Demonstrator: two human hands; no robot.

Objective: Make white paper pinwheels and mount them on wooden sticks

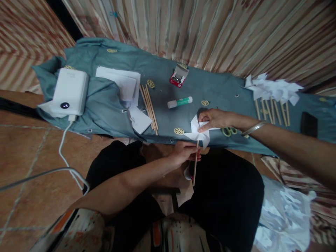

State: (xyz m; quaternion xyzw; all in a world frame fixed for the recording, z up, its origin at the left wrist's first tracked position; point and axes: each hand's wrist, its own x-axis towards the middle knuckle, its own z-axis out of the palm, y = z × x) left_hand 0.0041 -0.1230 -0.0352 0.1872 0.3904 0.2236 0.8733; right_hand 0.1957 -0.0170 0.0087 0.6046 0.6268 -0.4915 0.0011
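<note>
A white paper pinwheel is at the table's near edge, mounted at the top of a thin wooden stick. My left hand grips the stick just below the paper blades, fingers closed round it. From the right, my right hand pinches the middle of the pinwheel, thumb and fingertips pressed on the paper. The stick hangs down over the gap between my knees. Green-handled scissors lie partly under my right forearm.
A glue stick, an opened red box of small metal pieces, loose sticks and white paper sheets lie on the blue cloth. Several pinwheels lie right, near a dark phone-like object. A power bank with a cable stands left; a plastic bag of scraps sits lower right.
</note>
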